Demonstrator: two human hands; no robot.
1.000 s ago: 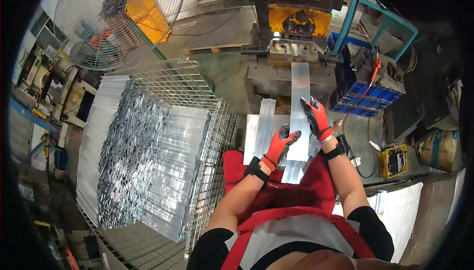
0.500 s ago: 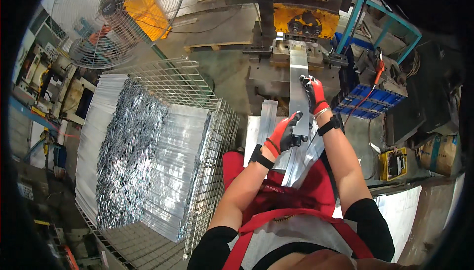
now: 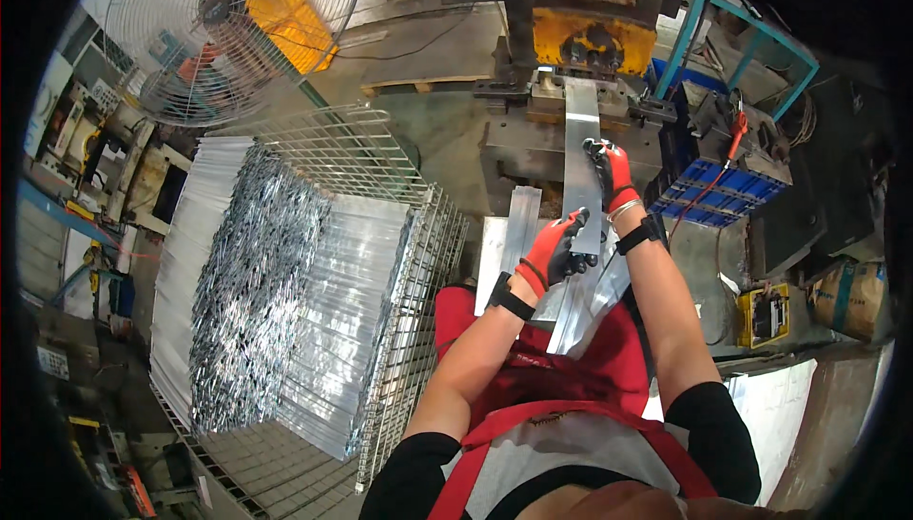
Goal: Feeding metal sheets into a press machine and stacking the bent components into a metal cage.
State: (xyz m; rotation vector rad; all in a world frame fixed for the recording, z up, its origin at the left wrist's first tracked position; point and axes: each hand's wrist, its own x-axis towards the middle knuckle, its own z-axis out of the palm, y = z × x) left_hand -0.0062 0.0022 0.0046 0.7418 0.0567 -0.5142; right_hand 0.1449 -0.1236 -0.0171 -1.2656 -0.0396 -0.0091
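A long flat metal strip [image 3: 583,154] reaches from my lap side to the die of the press [image 3: 590,40], its far end lying on the die block. My right hand [image 3: 612,170], in a red and black glove, pinches its right edge about halfway along. My left hand [image 3: 559,249], gloved the same way, grips the strip's near end, thumb on top and fingers partly hidden under it. Below the strip, more metal strips [image 3: 573,316] rest above my red apron. Another small stack of strips [image 3: 522,221] lies just left of the held one.
A wire mesh cage [image 3: 418,263] packed with metal strips [image 3: 257,282] stands at my left. Behind it is a large fan [image 3: 228,7]. Right of the press sit a blue crate [image 3: 709,192], a teal metal frame [image 3: 751,21] and a yellow box [image 3: 764,316].
The view has shifted slightly, moving the scene a little within the picture. Both hands keep hold of the strip, whose far end still lies at the die.
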